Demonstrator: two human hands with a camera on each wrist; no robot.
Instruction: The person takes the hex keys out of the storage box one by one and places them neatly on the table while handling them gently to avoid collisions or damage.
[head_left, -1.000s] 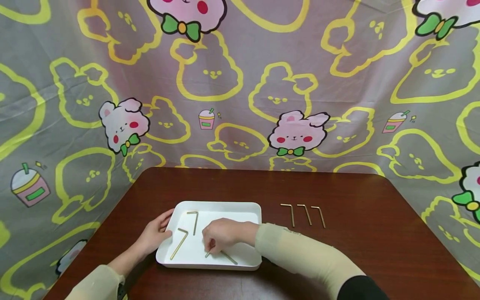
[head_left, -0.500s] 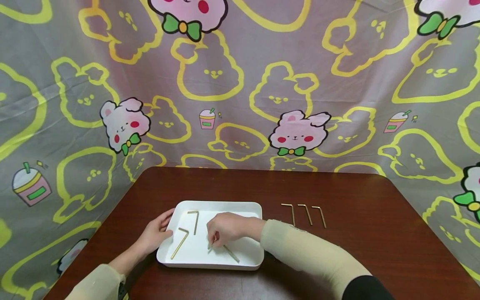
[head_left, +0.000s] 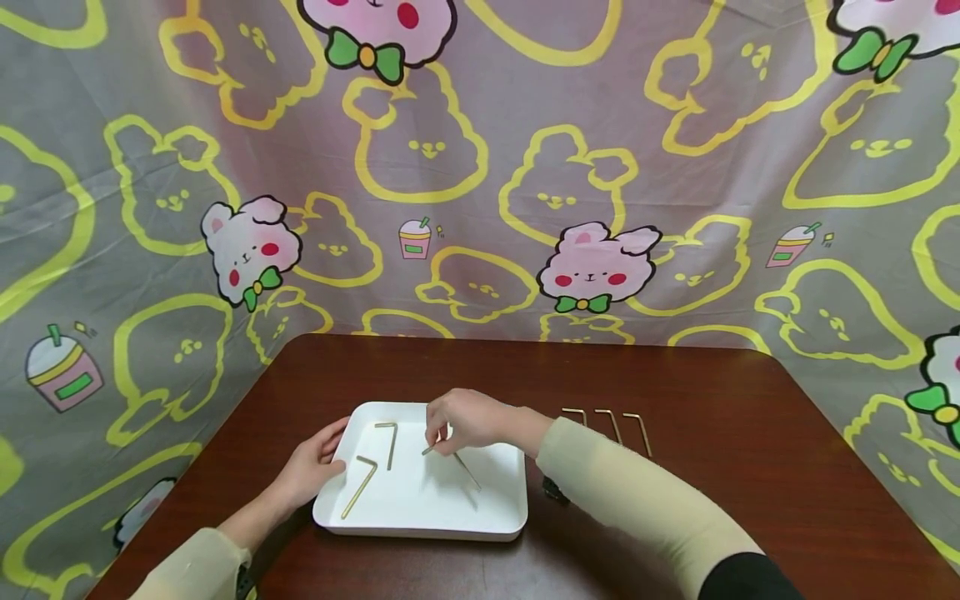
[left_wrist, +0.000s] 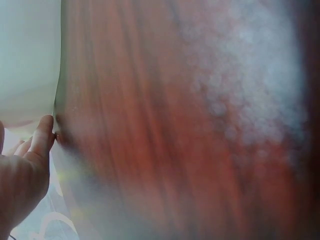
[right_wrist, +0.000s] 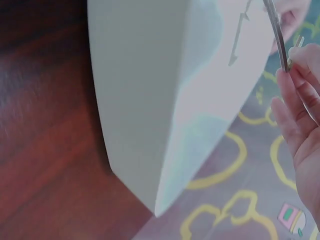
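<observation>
Brown tabletop [head_left: 480, 367] under white tray [head_left: 420, 510]; right hand [head_left: 467, 419] above tray pinches L-shaped rod [right_wrist: 277, 34], ends jutting below; loose-fingered left hand [head_left: 309, 467] touches tray's left side.

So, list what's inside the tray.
Two bent rods lie inside. In the head view, the right hand, holding a third rod above, hides part of the tray floor.

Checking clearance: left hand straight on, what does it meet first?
Likely the left side of the white tray; the left hand appears to touch its rim, though depth is unclear.
</observation>
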